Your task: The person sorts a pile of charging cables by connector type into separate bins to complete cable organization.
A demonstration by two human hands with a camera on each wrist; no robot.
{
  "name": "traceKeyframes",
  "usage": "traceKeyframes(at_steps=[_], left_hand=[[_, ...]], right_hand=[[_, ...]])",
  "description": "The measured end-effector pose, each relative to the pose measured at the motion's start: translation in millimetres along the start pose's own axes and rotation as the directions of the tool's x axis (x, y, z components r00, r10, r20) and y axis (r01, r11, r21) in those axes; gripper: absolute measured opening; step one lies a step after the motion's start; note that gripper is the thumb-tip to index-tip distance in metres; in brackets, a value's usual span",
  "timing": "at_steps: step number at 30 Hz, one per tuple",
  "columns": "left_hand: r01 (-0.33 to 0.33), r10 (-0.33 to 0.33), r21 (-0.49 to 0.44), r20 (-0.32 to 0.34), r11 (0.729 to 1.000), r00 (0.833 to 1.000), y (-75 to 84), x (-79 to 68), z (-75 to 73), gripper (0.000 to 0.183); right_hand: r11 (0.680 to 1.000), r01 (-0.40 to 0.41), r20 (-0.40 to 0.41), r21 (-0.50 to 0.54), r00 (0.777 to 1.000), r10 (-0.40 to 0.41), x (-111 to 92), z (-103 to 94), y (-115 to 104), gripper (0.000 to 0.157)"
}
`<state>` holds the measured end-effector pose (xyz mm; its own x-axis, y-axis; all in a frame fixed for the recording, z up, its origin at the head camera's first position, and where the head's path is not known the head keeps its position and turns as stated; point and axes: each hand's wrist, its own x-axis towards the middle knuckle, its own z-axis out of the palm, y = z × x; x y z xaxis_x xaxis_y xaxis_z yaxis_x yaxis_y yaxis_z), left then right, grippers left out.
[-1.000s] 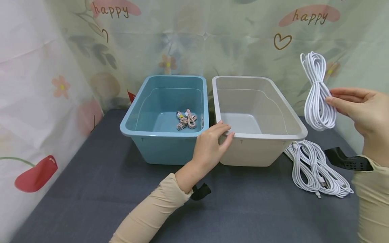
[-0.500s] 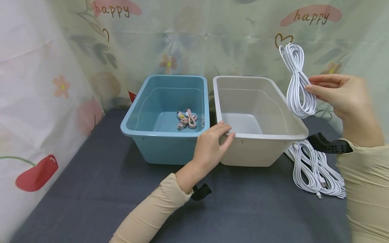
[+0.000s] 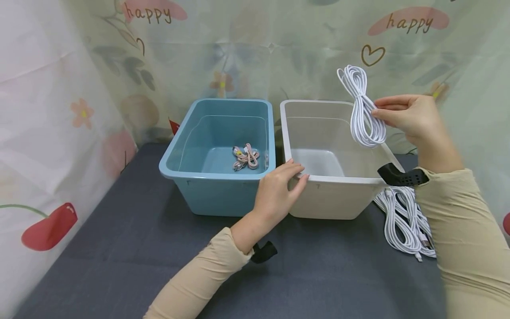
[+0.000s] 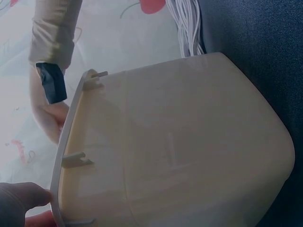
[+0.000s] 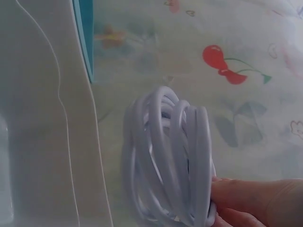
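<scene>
My right hand (image 3: 412, 116) pinches a coiled white cable (image 3: 361, 106) between thumb and fingers, up over the right side of the beige plastic bin (image 3: 338, 199). Its bundle is tied round the middle and hangs tilted; the right wrist view shows its thick loops (image 5: 163, 156) close up. With thumb and fingers, my left hand (image 3: 275, 191) grips the near left corner of the bin's rim (image 4: 56, 203). Beside that hand stands a blue plastic bin (image 3: 215, 176), holding a small bundled pinkish cable (image 3: 247, 157).
More coiled white cables (image 3: 402, 226) lie on the dark tablecloth (image 3: 318, 270) right of the beige bin, partly behind my right sleeve (image 3: 458, 212). A printed curtain (image 3: 247, 48) closes off the back and sides.
My right hand has carried the coiled white cable leftward, from right of the beige bin to over its right side. The left hand has stayed at the rim.
</scene>
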<state>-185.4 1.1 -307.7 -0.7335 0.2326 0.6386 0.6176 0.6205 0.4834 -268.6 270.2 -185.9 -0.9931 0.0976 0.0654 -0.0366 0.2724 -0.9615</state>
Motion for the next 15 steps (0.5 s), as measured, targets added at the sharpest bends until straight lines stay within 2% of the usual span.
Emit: traceKeyframes(at_steps=[9,15], left_hand=[[-0.007,0.007,0.001,-0.011,1.0,1.0,0.2,-0.3,-0.9,0.022],[-0.005,0.005,-0.013,-0.011,1.0,1.0,0.3,-0.3,-0.6,0.021]], right_hand=[[0.988,-0.074,0.005,-0.132,0.997,0.076,15,9.4,2,0.014],[0.982,-0.062,0.021,-0.179,0.998,0.067,21,16.0,9,0.016]])
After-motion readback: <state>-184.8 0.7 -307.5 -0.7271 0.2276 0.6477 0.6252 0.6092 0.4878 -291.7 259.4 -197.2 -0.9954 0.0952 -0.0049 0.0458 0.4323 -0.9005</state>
